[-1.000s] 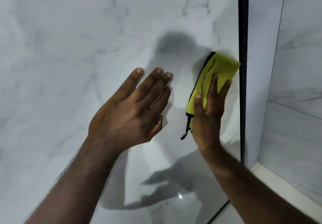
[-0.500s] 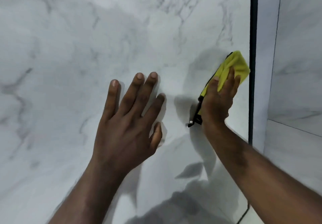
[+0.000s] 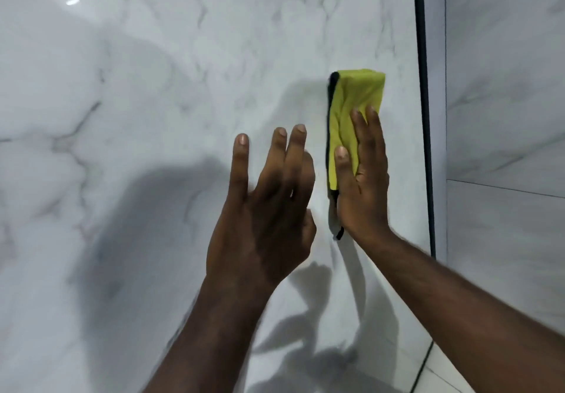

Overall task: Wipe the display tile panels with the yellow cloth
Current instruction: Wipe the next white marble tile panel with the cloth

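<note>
The left hand is raised at the marble tile panel, fingers spread, holding nothing. Beside it, the right hand presses the folded yellow cloth flat on the panel, near the black edge strip.

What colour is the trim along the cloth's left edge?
Black trim on the cloth, head view.

Two hands and forearms were in shot, bare to the frame edge. The back of the left hand showed knuckle creases and faint tendon ridges. Its nails were short, trimmed and rounded. The right hand had a short thumbnail too. The right forearm carried fine hair. The left forearm was slightly blurred, so detail was unclear.
</note>
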The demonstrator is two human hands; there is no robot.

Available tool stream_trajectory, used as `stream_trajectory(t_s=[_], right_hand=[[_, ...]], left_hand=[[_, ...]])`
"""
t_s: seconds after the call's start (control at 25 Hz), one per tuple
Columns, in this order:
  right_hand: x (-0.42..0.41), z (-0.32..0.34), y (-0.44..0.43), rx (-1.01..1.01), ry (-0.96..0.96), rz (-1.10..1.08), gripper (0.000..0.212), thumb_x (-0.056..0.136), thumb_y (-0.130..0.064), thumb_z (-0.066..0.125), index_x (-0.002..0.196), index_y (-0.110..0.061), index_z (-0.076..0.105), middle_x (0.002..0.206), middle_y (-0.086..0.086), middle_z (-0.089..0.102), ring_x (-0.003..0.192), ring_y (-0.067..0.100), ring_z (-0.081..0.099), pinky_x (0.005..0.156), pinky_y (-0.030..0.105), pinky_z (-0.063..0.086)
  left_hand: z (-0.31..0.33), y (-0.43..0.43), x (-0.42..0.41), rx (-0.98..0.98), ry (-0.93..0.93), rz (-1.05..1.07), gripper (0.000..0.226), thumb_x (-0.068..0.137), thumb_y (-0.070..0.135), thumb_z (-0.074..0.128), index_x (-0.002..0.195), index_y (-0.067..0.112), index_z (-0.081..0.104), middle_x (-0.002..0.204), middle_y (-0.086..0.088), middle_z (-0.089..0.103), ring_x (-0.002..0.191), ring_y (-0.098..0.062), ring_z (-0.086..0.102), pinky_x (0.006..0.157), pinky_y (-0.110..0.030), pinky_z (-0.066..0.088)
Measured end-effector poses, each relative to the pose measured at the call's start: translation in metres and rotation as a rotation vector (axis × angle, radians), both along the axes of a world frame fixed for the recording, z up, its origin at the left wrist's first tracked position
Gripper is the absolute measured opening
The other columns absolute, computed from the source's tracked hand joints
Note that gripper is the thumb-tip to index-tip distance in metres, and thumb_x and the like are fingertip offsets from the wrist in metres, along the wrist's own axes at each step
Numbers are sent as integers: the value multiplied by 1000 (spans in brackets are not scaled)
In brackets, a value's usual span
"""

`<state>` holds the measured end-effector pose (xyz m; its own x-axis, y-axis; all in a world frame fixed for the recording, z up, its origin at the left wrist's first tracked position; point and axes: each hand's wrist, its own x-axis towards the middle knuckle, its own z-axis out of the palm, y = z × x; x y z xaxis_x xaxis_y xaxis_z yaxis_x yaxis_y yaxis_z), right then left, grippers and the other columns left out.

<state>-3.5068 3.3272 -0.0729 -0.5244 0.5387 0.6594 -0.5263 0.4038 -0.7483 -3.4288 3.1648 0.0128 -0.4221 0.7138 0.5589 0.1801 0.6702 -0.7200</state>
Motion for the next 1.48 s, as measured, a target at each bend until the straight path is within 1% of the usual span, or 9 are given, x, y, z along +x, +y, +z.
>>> stream_trajectory(t_s=[0.12,0.28,0.44,0.6,0.76,0.96,1.12,1.28,1.48], right_hand=[[5,-12,5,-566,-406,82,53,115,-40,38,166,-43,25,176,-15,17,159,13,28,129,41,26],[25,-38,4,-102,-173,133,59,114,-32,48,165,-46,22,173,-26,10,158,-8,12,123,11,17],[9,-61,24,-577,-498,262,67,112,-33,48,168,-45,14,178,-14,9,162,10,18,130,35,21],[20,-86,25,-159,-274,130,66,110,-29,54,168,-32,23,177,-6,16,159,-4,14,121,6,14],[1,-156,43,-668,-636,141,72,102,-23,48,169,-31,24,174,-2,28,158,19,31,128,34,27],[8,-193,46,-328,-485,72,76,89,-11,52,162,-9,35,169,13,32,158,24,28,129,25,21],[7,-234,40,-810,-841,87,77,91,-28,54,165,-19,33,162,13,45,148,36,44,123,47,38],[36,-255,19,-604,-798,204,83,99,-8,55,171,-27,17,175,-1,24,157,17,28,129,38,24],[38,-254,21,-702,-855,206,90,83,-22,57,168,-30,27,168,7,37,151,26,40,126,44,34]], left_hand=[[-1,-1,-1,-34,0,23,70,102,32,49,160,-4,36,178,-23,20,165,-40,20,133,-65,5],[3,1,1,-24,-41,42,71,101,32,53,158,-7,40,176,-25,25,164,-44,22,131,-67,4],[-5,16,4,101,-155,-10,68,96,38,62,151,-1,57,178,-18,26,166,-39,23,135,-61,0],[-31,43,-9,21,-287,-77,57,102,36,58,150,4,61,176,-17,31,166,-35,26,136,-54,0],[-64,33,-22,-258,-220,-22,63,104,31,51,160,3,48,176,-22,30,163,-37,31,137,-56,6],[-68,31,-28,-297,-232,10,68,107,40,49,161,-1,45,175,-26,29,163,-41,30,134,-60,15],[-72,30,-28,-308,-244,18,70,107,44,47,160,-1,45,175,-26,29,163,-40,29,134,-61,13],[-71,30,-28,-276,-238,7,68,106,43,50,157,-1,49,173,-25,35,162,-39,34,133,-60,18],[-73,30,-29,-299,-217,15,66,107,44,49,155,0,52,173,-24,36,161,-39,36,133,-60,18]])
